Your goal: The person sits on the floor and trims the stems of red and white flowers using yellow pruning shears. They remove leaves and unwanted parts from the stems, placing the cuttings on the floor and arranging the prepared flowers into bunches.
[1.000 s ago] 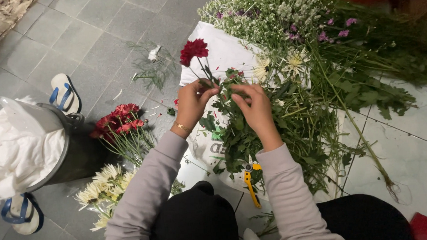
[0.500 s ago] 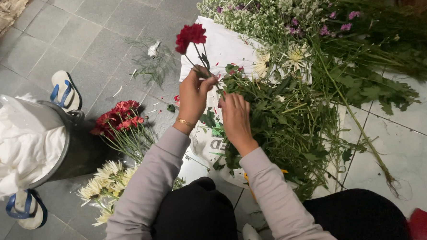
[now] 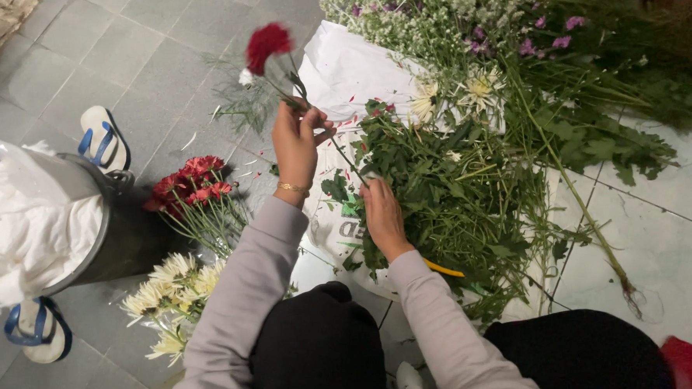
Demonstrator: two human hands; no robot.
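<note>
My left hand (image 3: 297, 138) holds the stem of a red carnation (image 3: 268, 42), whose bloom rises up and to the left over the grey tiles. My right hand (image 3: 381, 216) grips the lower end of that same stem, down among a heap of cut green leaves and stems (image 3: 455, 190). White paper (image 3: 348, 66) lies under the heap. A gold bracelet sits on my left wrist.
A bunch of red carnations (image 3: 194, 182) and white chrysanthemums (image 3: 175, 284) lie on the floor at left, beside a black bucket (image 3: 126, 239) lined with white plastic. Two sandals (image 3: 102, 139) flank the bucket. White and purple flowers (image 3: 463, 18) pile up at the top.
My left hand has lifted the red carnation higher and leftwards. My right hand has slid down the stem toward me, into the leaves.
</note>
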